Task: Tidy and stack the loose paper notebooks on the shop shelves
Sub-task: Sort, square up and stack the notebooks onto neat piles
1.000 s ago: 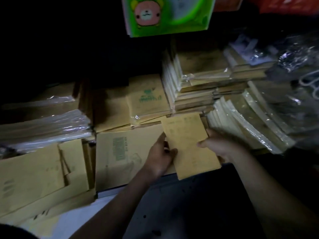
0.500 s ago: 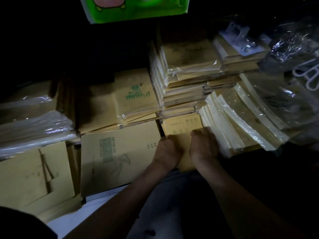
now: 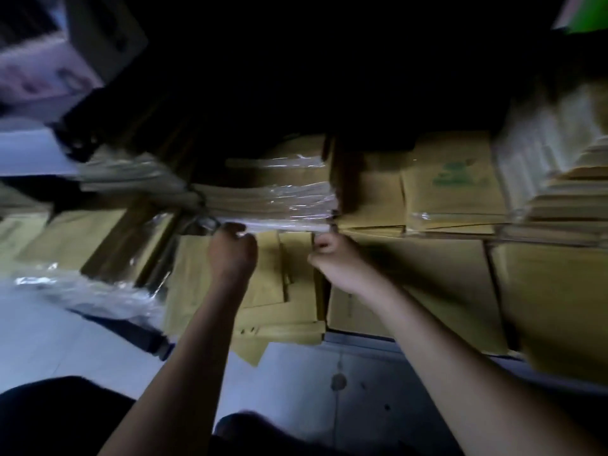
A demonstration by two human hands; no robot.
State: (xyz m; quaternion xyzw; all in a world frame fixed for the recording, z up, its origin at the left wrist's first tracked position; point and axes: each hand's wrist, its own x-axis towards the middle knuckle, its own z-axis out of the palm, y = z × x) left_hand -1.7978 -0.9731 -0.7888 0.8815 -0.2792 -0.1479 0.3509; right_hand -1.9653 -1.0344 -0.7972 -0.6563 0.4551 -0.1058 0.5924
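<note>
A plastic-wrapped bundle of brown paper notebooks (image 3: 273,199) lies on the shelf at centre. My left hand (image 3: 232,250) curls its fingers on the bundle's front lower edge. My right hand (image 3: 332,258) is closed on the same edge at the bundle's right corner. Under and in front of both hands lie loose brown notebooks (image 3: 263,297), overlapping and askew. The frame is dim and blurred, so finger detail is poor.
A wrapped pack with a green print (image 3: 454,185) sits right of the bundle, and a tall wrapped stack (image 3: 552,159) stands further right. A large brown notebook (image 3: 434,284) lies under my right forearm. Crumpled clear plastic (image 3: 85,291) is at left; tiled floor (image 3: 296,390) is below.
The view has swung left. Both hands left the small notebook tucked beside the right stacks and moved left onto the front edge of the wrapped bundle.
</note>
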